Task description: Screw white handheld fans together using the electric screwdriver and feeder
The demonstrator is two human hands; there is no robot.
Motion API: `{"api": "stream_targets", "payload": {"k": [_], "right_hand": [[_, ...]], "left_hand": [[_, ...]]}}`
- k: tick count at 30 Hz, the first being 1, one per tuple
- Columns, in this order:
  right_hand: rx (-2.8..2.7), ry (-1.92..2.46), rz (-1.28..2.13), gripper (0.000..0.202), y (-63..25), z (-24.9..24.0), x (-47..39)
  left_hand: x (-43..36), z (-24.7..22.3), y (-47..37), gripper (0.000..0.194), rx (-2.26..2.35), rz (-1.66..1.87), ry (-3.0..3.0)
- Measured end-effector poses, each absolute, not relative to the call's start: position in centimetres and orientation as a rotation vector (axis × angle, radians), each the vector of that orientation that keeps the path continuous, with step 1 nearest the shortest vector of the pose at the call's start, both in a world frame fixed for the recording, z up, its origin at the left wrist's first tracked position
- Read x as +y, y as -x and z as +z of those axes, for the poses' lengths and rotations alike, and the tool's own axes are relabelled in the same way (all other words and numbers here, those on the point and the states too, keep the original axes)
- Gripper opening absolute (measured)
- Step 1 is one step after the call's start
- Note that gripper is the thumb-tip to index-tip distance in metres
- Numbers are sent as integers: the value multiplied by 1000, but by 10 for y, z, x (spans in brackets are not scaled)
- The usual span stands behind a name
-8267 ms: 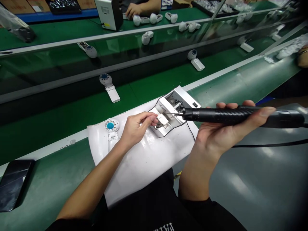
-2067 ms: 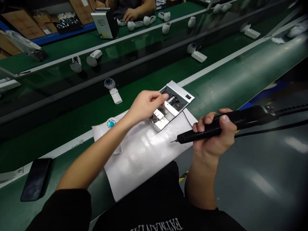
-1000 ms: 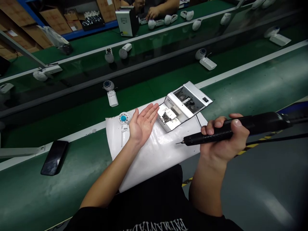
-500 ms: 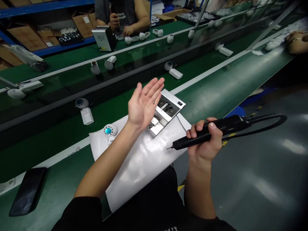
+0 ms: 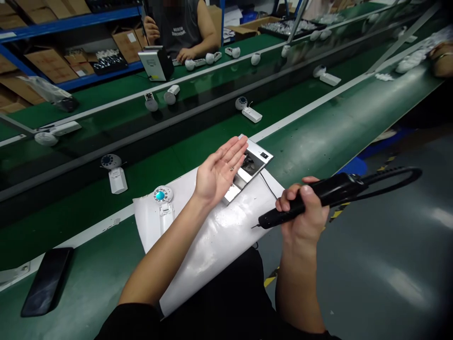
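My left hand [image 5: 220, 178] is held flat, palm up, fingers stretched out, with a few tiny metal bits that look like screws lying on the fingers. Behind it, partly covered by it, stands a silver metal box [image 5: 260, 158] with a small black switch. My right hand [image 5: 305, 210] grips a black electric screwdriver [image 5: 288, 212], its thin bit pointing left above a white sheet [image 5: 215, 245]. On that sheet, left of my left forearm, lies a small white fan head [image 5: 163, 194] with a blue centre, joined to an opened white handle [image 5: 166, 215].
White fan units [image 5: 116, 177] lie spaced along the green conveyor belt [image 5: 155, 165]. A black phone [image 5: 47, 281] rests at the lower left. Across the line, a co-worker [image 5: 180, 30] stands behind a grey box [image 5: 154, 63]. Another person's hand [image 5: 441, 61] shows at far right.
My left hand has come down slightly and covers more of the silver box. My right hand with the screwdriver has shifted slightly right and down. Fan units on the belt have slid left.
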State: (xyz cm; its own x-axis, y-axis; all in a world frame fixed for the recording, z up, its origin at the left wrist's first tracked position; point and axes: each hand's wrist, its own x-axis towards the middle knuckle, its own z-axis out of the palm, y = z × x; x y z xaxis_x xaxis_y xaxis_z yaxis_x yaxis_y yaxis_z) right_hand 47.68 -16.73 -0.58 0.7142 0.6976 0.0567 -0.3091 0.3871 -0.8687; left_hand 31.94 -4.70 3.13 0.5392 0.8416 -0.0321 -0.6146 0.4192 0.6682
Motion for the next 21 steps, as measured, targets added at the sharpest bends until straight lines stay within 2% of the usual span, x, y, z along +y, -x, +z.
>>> {"api": "stream_targets", "payload": {"k": [9, 16, 21], "right_hand": [[-876, 1186, 571, 39, -418, -9, -154], [-1036, 1466, 345, 45, -412, -21, -164], [-1129, 1487, 298, 44, -409, -32, -162]], "left_hand": [[-103, 34, -320, 52, 371, 1009, -627], [-111, 32, -309, 53, 320, 1062, -565], [-111, 27, -292, 52, 263, 1028, -585]]}}
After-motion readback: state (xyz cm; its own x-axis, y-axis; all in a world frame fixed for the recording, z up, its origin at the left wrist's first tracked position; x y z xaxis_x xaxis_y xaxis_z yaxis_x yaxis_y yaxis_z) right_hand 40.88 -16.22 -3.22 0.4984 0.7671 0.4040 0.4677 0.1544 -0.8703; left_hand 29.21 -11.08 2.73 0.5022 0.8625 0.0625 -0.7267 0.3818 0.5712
